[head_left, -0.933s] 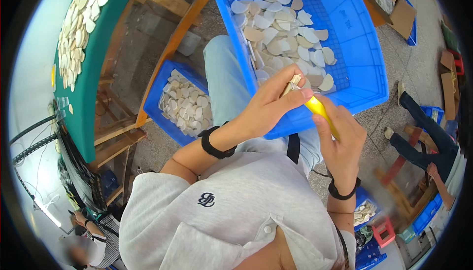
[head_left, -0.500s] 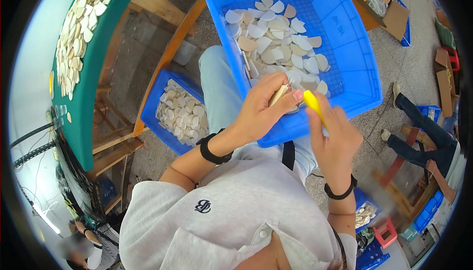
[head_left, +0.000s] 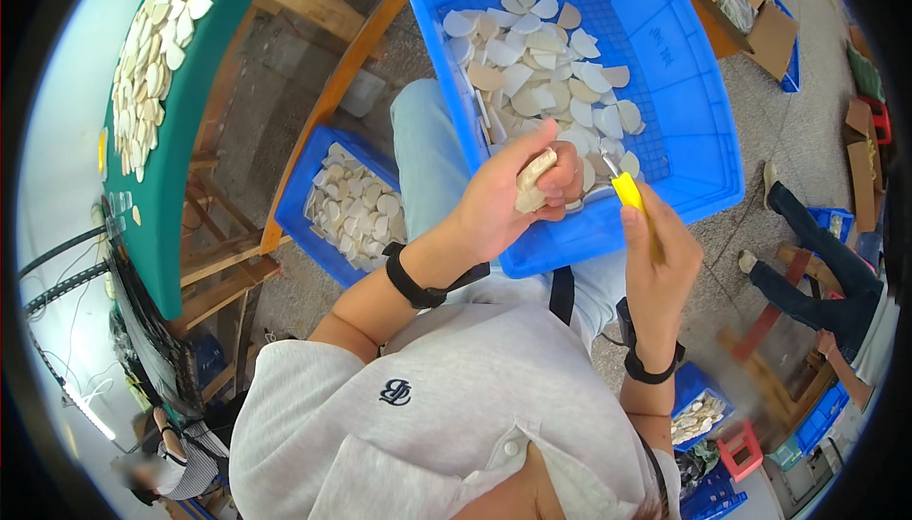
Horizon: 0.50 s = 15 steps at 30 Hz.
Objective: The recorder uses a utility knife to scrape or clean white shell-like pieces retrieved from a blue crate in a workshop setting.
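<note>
My left hand (head_left: pixel 518 188) is closed around a cream-coloured flat piece (head_left: pixel 536 178), its near edge showing between thumb and fingers. In my right hand (head_left: pixel 660 245) is a yellow-handled knife (head_left: pixel 627 189), its short metal tip pointing up and away from me. The tip stands a little to the right of the held piece, apart from it. Both hands are over the near edge of a big blue crate (head_left: pixel 679 74), which rests tilted against my legs. Inside it lie many flat half-round pieces (head_left: pixel 560 64), white and cream.
A smaller blue crate (head_left: pixel 294 207) full of similar pieces stands on the floor at left. Beyond it is a green-topped table (head_left: pixel 214 55) with more pieces heaped on it. At right are cardboard boxes (head_left: pixel 769 40), a red stool (head_left: pixel 741 449) and another seated person's legs (head_left: pixel 822 235).
My right hand has drawn the knife back a little from my left, baring its metal tip. My left hand has turned, so more of the cream piece shows.
</note>
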Available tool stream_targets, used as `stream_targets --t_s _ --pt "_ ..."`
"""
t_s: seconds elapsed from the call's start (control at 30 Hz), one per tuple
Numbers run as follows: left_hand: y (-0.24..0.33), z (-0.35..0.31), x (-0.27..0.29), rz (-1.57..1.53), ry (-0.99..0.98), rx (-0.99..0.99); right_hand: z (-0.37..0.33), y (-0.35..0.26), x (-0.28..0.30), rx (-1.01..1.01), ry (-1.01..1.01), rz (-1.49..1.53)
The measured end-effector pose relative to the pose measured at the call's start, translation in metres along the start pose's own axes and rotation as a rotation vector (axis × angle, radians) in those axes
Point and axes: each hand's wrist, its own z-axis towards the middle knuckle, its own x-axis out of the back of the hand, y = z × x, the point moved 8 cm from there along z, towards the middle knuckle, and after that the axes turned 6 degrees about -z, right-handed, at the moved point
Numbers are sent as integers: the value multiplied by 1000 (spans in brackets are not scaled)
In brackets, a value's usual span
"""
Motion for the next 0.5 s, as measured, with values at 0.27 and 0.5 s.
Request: stream_targets --t_s 0.27,0.5 --pt "13 -14 0 527 149 -222 -4 -19 -5 170 -99 -67" --pt "16 -18 -5 661 105 -329 -6 -26 0 231 -102 -197"
